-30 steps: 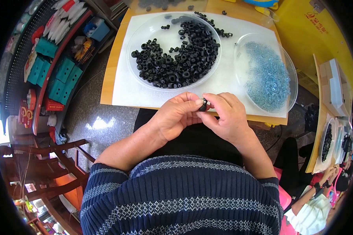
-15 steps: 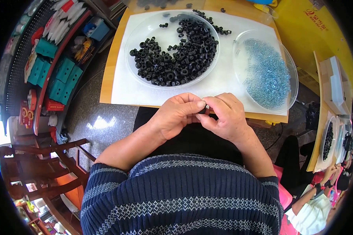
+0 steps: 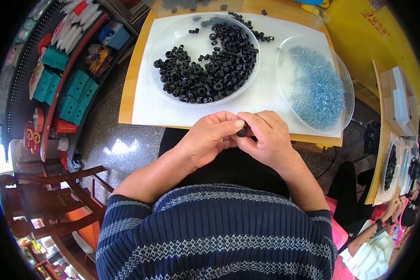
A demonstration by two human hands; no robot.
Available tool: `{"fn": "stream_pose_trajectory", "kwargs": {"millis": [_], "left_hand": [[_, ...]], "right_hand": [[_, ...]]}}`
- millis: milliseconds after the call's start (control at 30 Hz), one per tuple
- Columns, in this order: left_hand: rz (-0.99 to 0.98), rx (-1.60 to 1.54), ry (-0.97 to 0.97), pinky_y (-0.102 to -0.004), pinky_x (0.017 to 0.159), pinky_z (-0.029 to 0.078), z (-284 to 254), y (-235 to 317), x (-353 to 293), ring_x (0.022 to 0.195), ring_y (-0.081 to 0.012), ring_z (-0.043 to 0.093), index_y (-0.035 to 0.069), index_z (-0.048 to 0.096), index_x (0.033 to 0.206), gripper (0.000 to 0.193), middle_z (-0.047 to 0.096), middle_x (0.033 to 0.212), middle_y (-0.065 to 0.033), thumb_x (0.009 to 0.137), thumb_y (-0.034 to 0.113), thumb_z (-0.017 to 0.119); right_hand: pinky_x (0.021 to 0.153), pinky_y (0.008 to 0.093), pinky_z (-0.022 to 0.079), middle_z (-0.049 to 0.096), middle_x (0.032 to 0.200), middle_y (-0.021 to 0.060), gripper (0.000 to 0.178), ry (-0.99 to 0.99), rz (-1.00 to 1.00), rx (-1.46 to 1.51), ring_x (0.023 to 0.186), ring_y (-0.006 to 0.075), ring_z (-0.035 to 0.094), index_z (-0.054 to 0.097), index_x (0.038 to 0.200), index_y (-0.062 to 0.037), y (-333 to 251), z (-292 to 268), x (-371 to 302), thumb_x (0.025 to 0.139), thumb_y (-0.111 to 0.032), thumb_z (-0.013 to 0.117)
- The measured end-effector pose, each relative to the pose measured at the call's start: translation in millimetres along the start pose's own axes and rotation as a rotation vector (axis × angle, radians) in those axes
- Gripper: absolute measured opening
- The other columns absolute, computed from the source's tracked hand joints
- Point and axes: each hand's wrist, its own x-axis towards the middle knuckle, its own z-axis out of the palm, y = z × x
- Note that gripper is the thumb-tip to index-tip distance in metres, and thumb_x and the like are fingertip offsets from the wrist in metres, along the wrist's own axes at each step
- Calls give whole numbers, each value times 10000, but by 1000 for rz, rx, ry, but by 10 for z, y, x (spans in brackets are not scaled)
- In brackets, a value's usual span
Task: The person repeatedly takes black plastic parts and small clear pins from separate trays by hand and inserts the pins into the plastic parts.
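Note:
My left hand and my right hand meet at the near edge of the table. Between their fingertips they pinch a small black part, round and dark, mostly covered by the fingers. Beyond them stands a round clear tray with a heap of small black ring-like and cap-like parts. To the right, a second clear round tray holds many tiny clear-blue pieces, too small to name. Both trays rest on a white sheet.
Loose black parts lie beside the first tray. On the left are shelves with teal boxes and a wooden chair. At the right, another person's hands are near a side table with a tray of black parts.
The black part between my fingertips has tilted and shows more of its surface. My right fingers have shifted slightly around it; the trays look nearly the same.

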Motion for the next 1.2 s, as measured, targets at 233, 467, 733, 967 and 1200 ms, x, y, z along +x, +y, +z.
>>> {"fn": "stream_pose_trajectory", "kwargs": {"millis": [233,467,733,967,1200], "left_hand": [[-160,15,-175,-321,820,448,-92,-6,-103,868,-162,563,15,553,1006,250,585,939,-75,820,182,566],[-119,-32,-222,-323,821,435,-128,-57,-102,876,-160,561,14,576,976,230,599,906,-65,788,144,601],[-115,-145,-183,-333,823,428,-103,-110,-93,841,-146,563,34,580,970,219,603,891,-48,783,147,601],[-130,-142,-161,-322,818,433,-117,-132,-80,833,-135,562,42,583,941,191,601,879,-40,787,155,598],[-179,-96,-218,-338,825,444,-89,-86,-109,865,-180,565,-3,566,988,262,594,921,-91,798,176,588]], "right_hand": [[558,309,424,568,670,60,335,22,-59,29,594,216,542,581,870,-27,-43,-56,-10,552,-97,661],[561,310,428,548,662,53,351,4,-138,88,593,206,546,562,862,-20,-51,-60,-24,550,-146,659],[578,314,426,565,698,55,347,-39,-135,76,611,208,552,549,870,-28,-110,-60,21,574,-158,673],[577,314,421,573,691,67,367,-48,-100,63,617,220,554,569,857,-37,-79,-38,-1,576,-216,722],[554,309,409,544,626,34,298,-21,-99,73,571,205,537,551,770,-56,-73,-74,3,551,-193,699]]}}
